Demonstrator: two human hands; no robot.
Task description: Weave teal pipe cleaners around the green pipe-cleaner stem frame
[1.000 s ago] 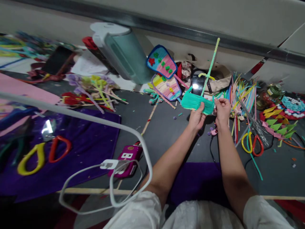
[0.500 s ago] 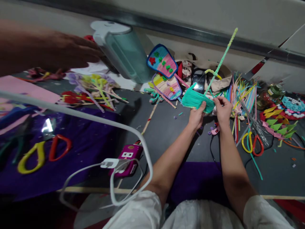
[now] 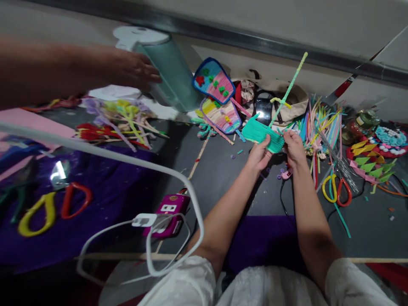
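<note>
My left hand (image 3: 260, 154) grips the lower edge of a flat teal panel made of pipe cleaners (image 3: 259, 132), thumb on top. At its right end my right hand (image 3: 295, 146) pinches with closed fingers, apparently on a short teal pipe cleaner end; the fingers partly hide it. From the panel a long green-to-yellow twisted pipe cleaner stem (image 3: 288, 91) sticks up, with a yellow pipe cleaner wound across it. Just behind lie two finished fan-shaped pipe cleaner pieces (image 3: 215, 80) with coloured flowers. A pink glue gun (image 3: 286, 174) lies below my right hand.
Another person's hand (image 3: 140, 70) reaches in beside a pale green pitcher (image 3: 175, 72). A white cable (image 3: 127, 159) loops in front of a magenta power socket box (image 3: 170, 214). Scissors (image 3: 337, 191) and pipe cleaner bundles (image 3: 323, 123) lie at right; yellow-and-red scissors (image 3: 40, 214) lie at left.
The stem's tip has come down and to the left as the teal panel tilted slightly. The other person's hand has moved right, in front of the pitcher. My hands keep their hold.
</note>
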